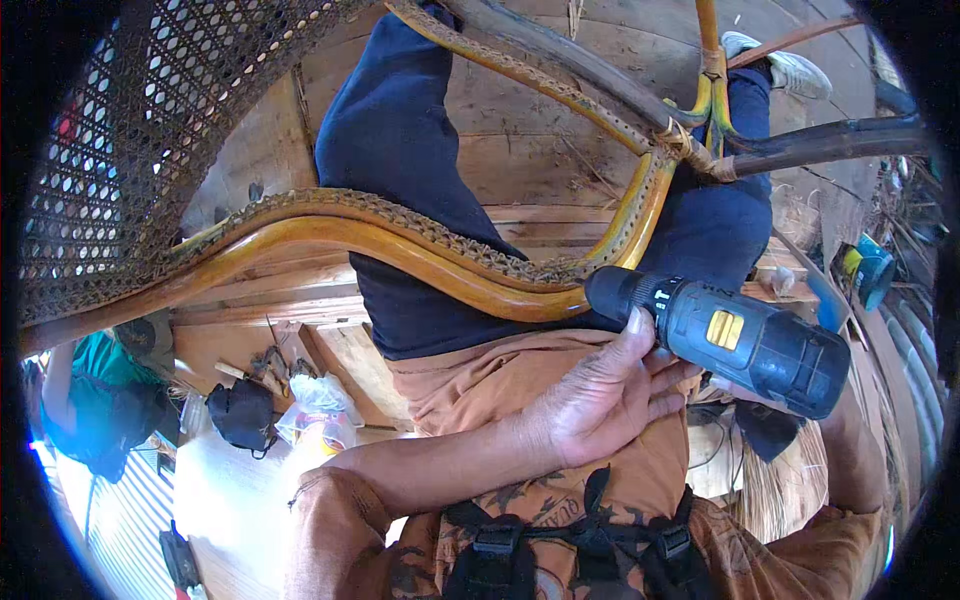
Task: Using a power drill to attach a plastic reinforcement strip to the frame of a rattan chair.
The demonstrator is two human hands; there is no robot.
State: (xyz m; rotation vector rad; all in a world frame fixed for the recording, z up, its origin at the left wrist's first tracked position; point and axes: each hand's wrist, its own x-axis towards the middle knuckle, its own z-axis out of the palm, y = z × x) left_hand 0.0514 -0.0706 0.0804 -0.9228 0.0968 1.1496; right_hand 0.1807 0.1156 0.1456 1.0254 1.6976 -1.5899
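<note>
A black and dark grey cordless drill (760, 345) lies across the right of the view. Its chuck (607, 292) points left, at the curved rail of a chair frame. My left hand (605, 395) is closed at the front of the drill, its thumb against the body just behind the chuck and its fingers curled below. My right forearm (850, 450) reaches up behind the drill; the drill body hides the right hand and its fingers. The glossy yellow-brown rattan rail (450, 280) crosses over my lap, with braided trim along its edge.
Woven cane mesh (170, 130) fills the upper left. Dark and yellow poles meet at a bound joint (705, 160) at upper right. Beneath are wooden planks (530, 165). A plastic bag (320, 405) and a black pouch (240, 415) lie at lower left, near a person in green (100, 400).
</note>
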